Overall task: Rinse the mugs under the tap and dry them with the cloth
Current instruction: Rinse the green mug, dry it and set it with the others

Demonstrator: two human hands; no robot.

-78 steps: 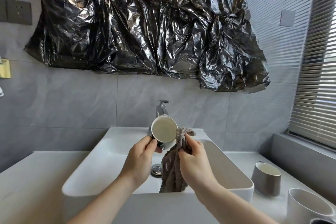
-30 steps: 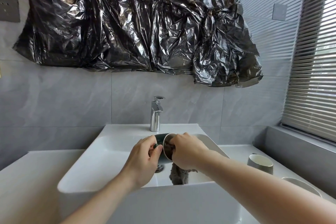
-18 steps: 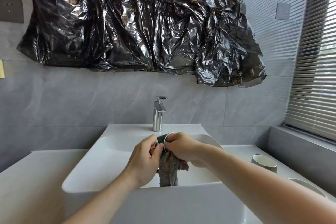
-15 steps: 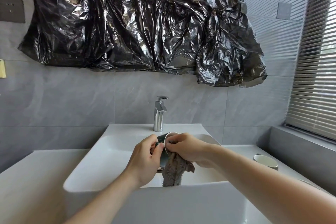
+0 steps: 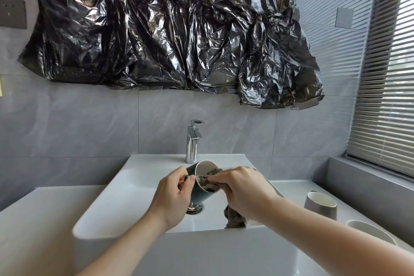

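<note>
While your left hand (image 5: 173,197) grips the dark mug (image 5: 201,188) tilted over the white basin (image 5: 125,186), your right hand (image 5: 244,190) pinches the grey cloth (image 5: 207,178) pushed into its mouth, one end dangling below your wrist. Behind stands the chrome tap (image 5: 193,141), apart from the mug. Two more mugs sit on the counter at your right: a grey mug (image 5: 320,205) and a pale mug (image 5: 369,232) nearer you.

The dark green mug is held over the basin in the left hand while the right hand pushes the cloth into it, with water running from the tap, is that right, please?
Not quite: the head view shows no water coming from the tap. The rest holds: the left hand holds the dark green mug over the basin, and the right hand pushes the cloth into it.
</note>
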